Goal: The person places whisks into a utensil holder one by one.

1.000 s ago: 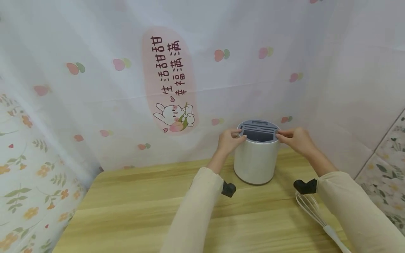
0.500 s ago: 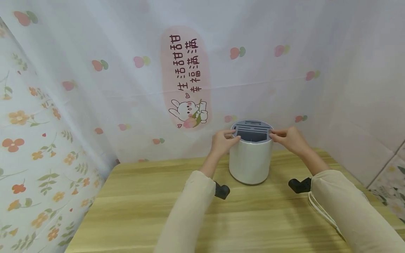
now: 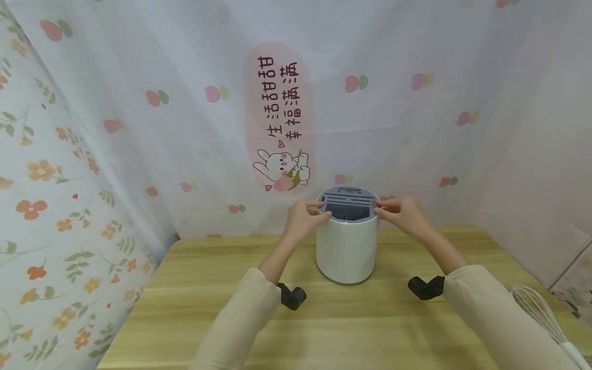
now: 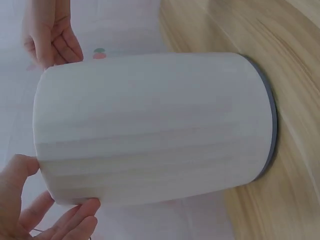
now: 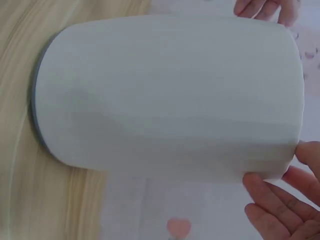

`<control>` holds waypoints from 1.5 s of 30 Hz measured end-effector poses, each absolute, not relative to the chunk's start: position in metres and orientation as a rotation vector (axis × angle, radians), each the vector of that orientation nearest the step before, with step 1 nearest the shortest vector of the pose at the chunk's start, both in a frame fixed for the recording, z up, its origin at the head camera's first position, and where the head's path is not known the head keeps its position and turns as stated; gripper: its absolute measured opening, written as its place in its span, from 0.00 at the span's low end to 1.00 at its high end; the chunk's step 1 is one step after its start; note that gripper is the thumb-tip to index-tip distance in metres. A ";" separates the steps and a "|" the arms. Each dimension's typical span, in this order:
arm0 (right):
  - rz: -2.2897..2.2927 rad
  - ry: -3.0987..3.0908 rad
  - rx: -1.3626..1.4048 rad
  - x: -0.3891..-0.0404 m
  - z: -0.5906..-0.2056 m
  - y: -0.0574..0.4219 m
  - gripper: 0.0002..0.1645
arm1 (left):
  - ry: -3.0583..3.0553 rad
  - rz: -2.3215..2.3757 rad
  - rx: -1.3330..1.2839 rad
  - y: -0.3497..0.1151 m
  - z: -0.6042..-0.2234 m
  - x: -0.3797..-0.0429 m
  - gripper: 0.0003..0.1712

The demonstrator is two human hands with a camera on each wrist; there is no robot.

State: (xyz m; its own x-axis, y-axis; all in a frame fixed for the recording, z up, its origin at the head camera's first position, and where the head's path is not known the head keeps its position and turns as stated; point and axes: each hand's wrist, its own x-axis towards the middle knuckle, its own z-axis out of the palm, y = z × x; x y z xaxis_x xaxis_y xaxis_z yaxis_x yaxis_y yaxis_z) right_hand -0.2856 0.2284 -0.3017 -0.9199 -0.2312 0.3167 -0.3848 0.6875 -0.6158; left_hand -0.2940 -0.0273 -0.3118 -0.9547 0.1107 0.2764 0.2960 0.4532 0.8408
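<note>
A white, rounded utensil holder stands upright on the wooden table, its grey slotted top insert facing up with one large opening at the front. My left hand grips the left side of the rim, the thumb on top and the other fingers around the outer wall. On the opposite side, my right hand grips the rim in much the same way. Both wrist views show the holder's smooth wall and the dark grey base ring at the tabletop.
A whisk with a white handle lies at the table's right, partly behind my right sleeve. Behind the wooden table hangs a pale printed curtain; a floral curtain hangs at the left.
The utensil holder has moved left along the table and a little nearer to me, with both hands keeping hold of its rim. The head view has shifted too.
</note>
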 end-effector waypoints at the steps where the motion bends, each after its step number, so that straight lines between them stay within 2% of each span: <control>1: 1.048 -2.680 0.499 -0.285 -0.303 0.226 0.23 | -2.522 -1.507 -0.356 -0.030 -0.312 -0.291 0.22; 15: 1.096 -2.615 0.626 -0.274 -0.303 0.197 0.19 | -2.544 -1.500 -0.276 -0.055 -0.308 -0.259 0.22; 25: 1.118 -2.708 0.599 -0.248 -0.298 0.189 0.22 | -2.504 -1.540 -0.275 -0.065 -0.310 -0.226 0.23; 45: 1.148 -2.735 0.648 -0.205 -0.293 0.183 0.21 | -2.521 -1.489 -0.305 -0.073 -0.313 -0.172 0.24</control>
State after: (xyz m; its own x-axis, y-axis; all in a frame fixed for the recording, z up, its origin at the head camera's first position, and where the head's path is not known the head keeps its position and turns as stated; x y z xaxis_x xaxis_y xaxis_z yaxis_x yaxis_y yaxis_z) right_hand -0.2052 0.1827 -0.2930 -0.9037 -0.3434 0.2559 -0.4231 0.6240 -0.6570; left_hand -0.1723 -0.0727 -0.3134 -0.9591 0.0761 0.2725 0.2754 0.4720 0.8375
